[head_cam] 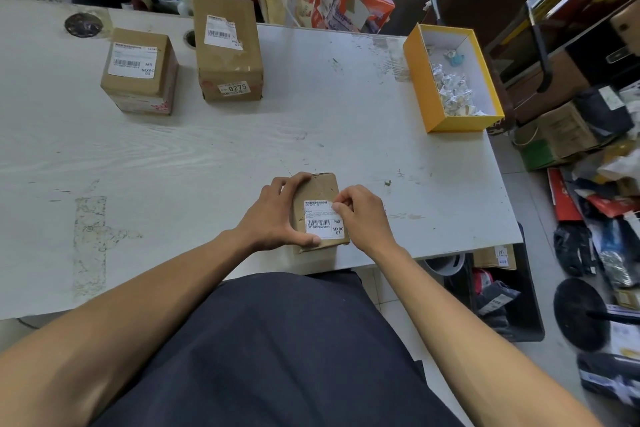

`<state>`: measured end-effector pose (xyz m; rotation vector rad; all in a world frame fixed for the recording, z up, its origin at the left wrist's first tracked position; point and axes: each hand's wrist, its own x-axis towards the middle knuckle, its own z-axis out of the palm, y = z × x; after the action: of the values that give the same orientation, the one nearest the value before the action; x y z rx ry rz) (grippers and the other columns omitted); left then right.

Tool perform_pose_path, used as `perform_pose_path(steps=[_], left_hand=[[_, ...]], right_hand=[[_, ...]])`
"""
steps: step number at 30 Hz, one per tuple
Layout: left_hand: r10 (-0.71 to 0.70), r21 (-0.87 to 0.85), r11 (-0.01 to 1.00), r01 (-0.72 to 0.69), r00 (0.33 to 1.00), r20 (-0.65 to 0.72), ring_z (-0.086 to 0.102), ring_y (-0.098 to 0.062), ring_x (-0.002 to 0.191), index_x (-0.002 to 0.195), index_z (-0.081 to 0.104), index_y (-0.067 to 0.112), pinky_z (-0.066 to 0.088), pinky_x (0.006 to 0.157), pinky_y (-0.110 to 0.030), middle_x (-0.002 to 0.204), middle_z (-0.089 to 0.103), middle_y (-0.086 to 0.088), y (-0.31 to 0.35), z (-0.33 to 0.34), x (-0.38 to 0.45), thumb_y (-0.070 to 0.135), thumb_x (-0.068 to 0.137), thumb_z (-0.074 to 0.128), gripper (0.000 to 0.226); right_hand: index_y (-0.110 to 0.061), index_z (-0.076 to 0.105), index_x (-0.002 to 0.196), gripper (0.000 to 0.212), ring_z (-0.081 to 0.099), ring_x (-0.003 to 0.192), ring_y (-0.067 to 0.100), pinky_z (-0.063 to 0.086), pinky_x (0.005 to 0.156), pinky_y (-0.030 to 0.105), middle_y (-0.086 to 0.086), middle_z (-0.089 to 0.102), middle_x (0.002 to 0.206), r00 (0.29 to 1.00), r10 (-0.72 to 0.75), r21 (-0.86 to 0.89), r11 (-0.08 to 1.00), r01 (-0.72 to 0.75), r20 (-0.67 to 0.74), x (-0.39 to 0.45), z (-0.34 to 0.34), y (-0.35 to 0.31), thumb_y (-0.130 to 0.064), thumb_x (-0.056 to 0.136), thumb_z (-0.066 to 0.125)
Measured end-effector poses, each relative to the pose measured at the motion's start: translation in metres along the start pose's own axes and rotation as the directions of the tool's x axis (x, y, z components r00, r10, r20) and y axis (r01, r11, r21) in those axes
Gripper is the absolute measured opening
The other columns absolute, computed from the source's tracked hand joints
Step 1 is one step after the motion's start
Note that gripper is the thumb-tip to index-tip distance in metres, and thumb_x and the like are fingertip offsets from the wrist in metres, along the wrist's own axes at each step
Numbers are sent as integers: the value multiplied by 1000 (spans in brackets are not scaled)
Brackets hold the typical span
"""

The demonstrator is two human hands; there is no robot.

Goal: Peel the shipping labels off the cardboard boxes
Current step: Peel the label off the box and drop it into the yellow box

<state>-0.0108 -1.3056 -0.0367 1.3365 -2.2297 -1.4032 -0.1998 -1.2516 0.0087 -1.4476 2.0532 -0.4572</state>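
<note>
A small cardboard box (317, 189) lies at the near edge of the white table (242, 149), with a white shipping label (323, 220) on its top face. My left hand (277, 215) grips the box from its left side, thumb pressed on the label's lower left corner. My right hand (360, 215) is at the label's upper right corner, fingertips pinched against its edge. Two more cardboard boxes stand at the far left: a squat box (138, 90) and a taller box (228, 62), each with a white label on top.
A yellow open box (460, 123) holding several crumpled paper scraps sits at the table's right edge. Clutter crowds the floor to the right and behind the table. Two round cable holes (83, 24) mark the far left of the tabletop.
</note>
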Motion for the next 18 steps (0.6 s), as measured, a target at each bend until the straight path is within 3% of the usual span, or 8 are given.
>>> perform_pose_path(steps=[3,6,11,15,18], left_hand=[[15,42,999,-14,1000,-16,36,-19,125,146,19,46,40,93,-34,141,36,3,2,-4,3,62,50,84,117],[17,68,998,-16,1000,-25,35,-21,127,149,18,43,41,99,-37,144,36,3,4,-10,7,69,50,77,119],[-8,12,1000,8,1000,7,26,-21,135,155,9,42,36,111,-43,149,24,3,0,-21,5,69,54,68,120],[-38,30,999,35,995,97,16,-25,142,153,-11,46,30,114,-50,157,8,3,-7,-31,2,76,45,77,142],[-32,77,997,27,997,66,20,-29,140,153,-12,44,34,111,-51,156,8,1,-11,-29,1,66,45,87,147]], right_hand=[[-16,59,85,7,51,79,8,36,67,15,-5,56,88,1000,-5,14,1000,6,-28,1,2,-2,-13,91,58],[-17,64,88,5,56,76,12,43,67,21,-1,61,84,995,35,96,995,-26,-95,6,4,-7,-12,87,63],[-14,76,93,11,63,83,14,52,80,30,1,68,88,986,35,124,992,-15,-162,12,14,-16,-12,85,69],[-14,74,87,8,62,83,13,50,79,28,0,67,88,989,51,152,988,-30,-136,19,20,-25,-12,85,67],[-15,72,86,6,61,81,12,49,76,26,0,66,88,996,34,142,990,-22,-82,23,18,-27,-12,85,66]])
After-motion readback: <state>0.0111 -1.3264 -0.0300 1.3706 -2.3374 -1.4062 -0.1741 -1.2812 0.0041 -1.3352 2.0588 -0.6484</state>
